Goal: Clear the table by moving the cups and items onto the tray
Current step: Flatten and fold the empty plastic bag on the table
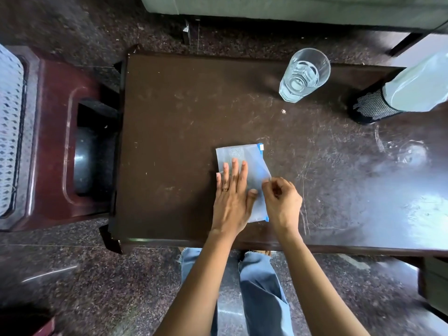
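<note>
A translucent plastic pouch (244, 156) with blue edging lies flat near the front middle of the dark brown table (181, 122). My left hand (231, 197) presses flat on it, fingers spread. My right hand (282, 200) pinches the pouch's right edge with curled fingers. A clear glass (304, 75) holding some water stands at the table's far side, right of centre. No tray can be made out for certain.
A black mesh holder (374, 106) with pale plastic in it stands at the right. A maroon plastic stool (55, 141) sits left of the table, a patterned white surface (9, 129) beyond it. My jeans show under the front edge.
</note>
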